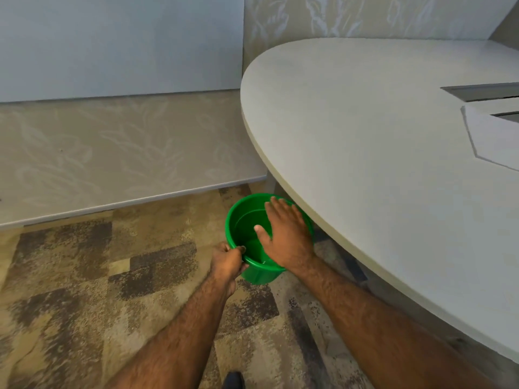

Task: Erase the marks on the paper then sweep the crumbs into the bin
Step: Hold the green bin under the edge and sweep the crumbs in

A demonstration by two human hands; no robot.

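The green plastic bin [247, 228] is tucked right at the curved near edge of the pale table [379, 141], its far rim slipping just under the overhang. The left hand [226, 262] is clamped on the bin's near rim, fingers [240, 249] hooked over the lip and curled tight, so the bin is firmly in its grip; whether the base sits on the floor or is lifted clear, that cannot be told. The right hand [286, 234] is spread flat and wide open, palm down, over the right half of the bin's mouth, thumb [259, 231] pointing across the opening, holding nothing that can be seen. Inside, the bin looks green and dark toward the bottom; any crumbs in there are too small to make out. Below lies a patterned carpet [84, 290] in brown and tan blocks. A dark shoe tip [234, 380] pokes in at the bottom edge. Along the table's right edge sits a white sheet of paper [494, 136], only partly in view, well apart from both hands.
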